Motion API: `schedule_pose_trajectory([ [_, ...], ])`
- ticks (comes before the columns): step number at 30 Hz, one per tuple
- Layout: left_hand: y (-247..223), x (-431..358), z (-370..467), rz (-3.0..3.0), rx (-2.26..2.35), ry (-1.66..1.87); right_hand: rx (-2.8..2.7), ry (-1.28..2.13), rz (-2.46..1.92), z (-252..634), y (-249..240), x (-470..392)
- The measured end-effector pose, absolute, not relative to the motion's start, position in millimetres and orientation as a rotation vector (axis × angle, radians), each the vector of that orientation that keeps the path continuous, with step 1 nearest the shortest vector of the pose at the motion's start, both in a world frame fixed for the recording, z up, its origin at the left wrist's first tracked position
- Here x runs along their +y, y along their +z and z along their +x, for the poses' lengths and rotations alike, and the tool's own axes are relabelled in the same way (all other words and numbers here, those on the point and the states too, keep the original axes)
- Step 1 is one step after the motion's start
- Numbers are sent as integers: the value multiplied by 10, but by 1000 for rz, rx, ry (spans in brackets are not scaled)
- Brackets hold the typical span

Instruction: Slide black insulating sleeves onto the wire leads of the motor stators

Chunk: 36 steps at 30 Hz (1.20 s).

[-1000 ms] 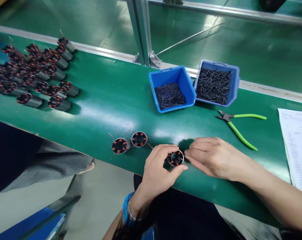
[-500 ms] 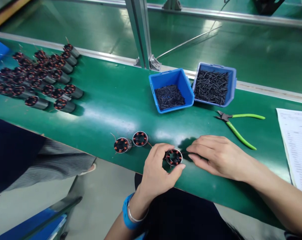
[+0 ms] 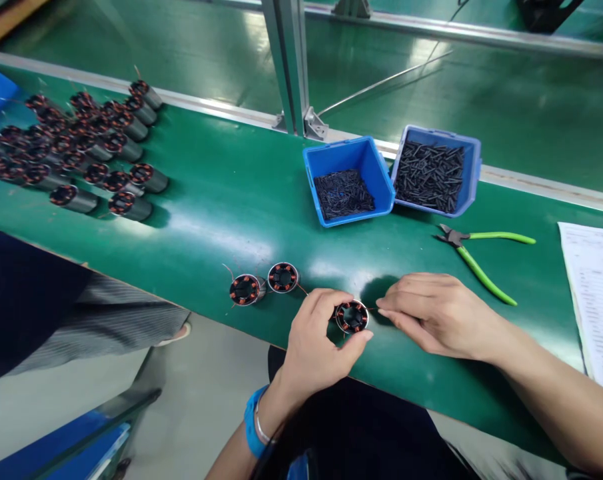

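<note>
While the left hand (image 3: 314,340) curls round a stator (image 3: 352,316) at the near edge of the bench (image 3: 221,207), thumb and fingers closed on its rim with the copper windings facing up, the right hand (image 3: 434,313) sits just beside it, its fingertips (image 3: 384,308) pinched together at the stator's right side. They seem to nip a thin lead wire there, though the wire is too fine to see clearly, so what that grip holds cannot be told for sure. The step in hand looks like dressing or sleeving a lead on this one stator. As a judgement, the next move calls for a steady left grip, so the stator does not roll, and a fine, straight pull or feed from the right fingertips.

Just left of the left hand, two more stators (image 3: 264,285) stand side by side, with loose leads sticking out. Further right lie green-handled cutters (image 3: 474,257), well apart from both hands, and a printed sheet (image 3: 594,293) at the right edge. Beyond, two blue bins (image 3: 381,175) sit touching, both holding short black sleeves, finer in the left one. Far left, a crowd of stators (image 3: 76,150) lies packed together. A dark sleeve of another person (image 3: 26,300) shows at the near left.
</note>
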<state>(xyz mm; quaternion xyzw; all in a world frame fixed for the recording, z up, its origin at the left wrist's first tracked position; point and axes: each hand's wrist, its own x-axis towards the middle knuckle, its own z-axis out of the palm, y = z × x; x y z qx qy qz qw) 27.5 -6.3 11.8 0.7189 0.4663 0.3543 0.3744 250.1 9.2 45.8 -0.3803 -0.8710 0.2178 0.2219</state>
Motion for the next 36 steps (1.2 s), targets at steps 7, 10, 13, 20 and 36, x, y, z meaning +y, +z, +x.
schedule_pose_trajectory([
  [7,112,-50,239,1836,1155,922,-2558,402,-1085,2453,537,93],
  [10,115,-34,201,1820,1116,897,-2541,434,-988,2456,474,162],
  [13,120,-19,163,1751,1139,799,-2499,462,-844,2432,392,235],
  [20,150,-8,148,1616,1165,681,-2520,285,-734,2362,318,230],
  [36,164,-18,182,1570,1166,711,-2270,356,-1196,2248,413,-68],
])
